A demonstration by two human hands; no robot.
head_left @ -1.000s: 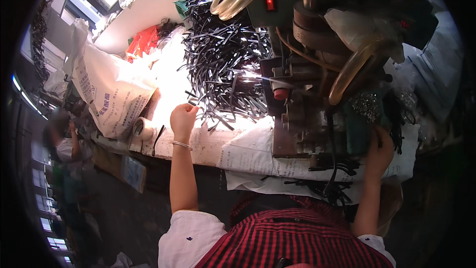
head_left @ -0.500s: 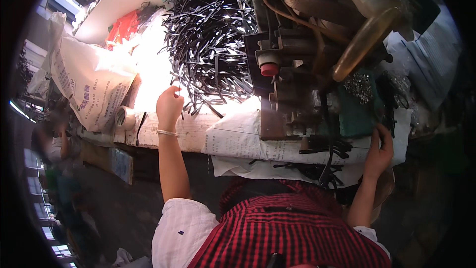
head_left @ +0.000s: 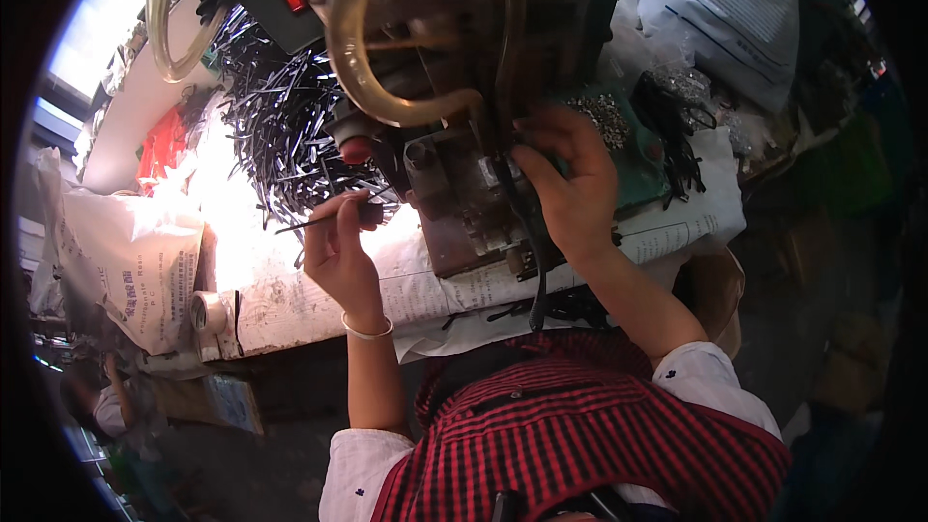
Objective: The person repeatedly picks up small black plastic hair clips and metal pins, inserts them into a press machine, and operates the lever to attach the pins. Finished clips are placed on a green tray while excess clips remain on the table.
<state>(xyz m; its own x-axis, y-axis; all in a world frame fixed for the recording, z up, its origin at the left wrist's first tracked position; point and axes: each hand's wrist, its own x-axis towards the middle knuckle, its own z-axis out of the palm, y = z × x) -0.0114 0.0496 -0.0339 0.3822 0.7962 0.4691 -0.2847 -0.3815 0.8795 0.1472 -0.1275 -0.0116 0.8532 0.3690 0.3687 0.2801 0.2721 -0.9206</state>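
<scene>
A thin black strip [head_left: 307, 224] is pinched in the fingers of my left hand [head_left: 340, 256], which is closed just left of the bench machine [head_left: 454, 203]. Behind that hand spreads a big heap of similar black strips [head_left: 290, 116]. My right hand [head_left: 577, 184] reaches into the machine's right side, thumb and fingers drawn together near its working head. What its fingertips hold, if anything, is hidden. A long dark curved piece [head_left: 532, 266] hangs down the machine's front beside it. Small metal parts [head_left: 601, 121] lie on a green tray [head_left: 643, 159] behind the right hand.
A red button [head_left: 356, 150] juts from the machine's left side, and a clear hose [head_left: 353, 48] loops over it. Left stand a white printed sack [head_left: 135, 271] and a tape roll [head_left: 208, 312]. More black strips [head_left: 677, 135] lie right. Another person [head_left: 111, 396] is far left.
My left hand has moved from the heap to the machine's left side with a black strip. The right hand has risen from the bench's front edge into the machine. The view has shifted right.
</scene>
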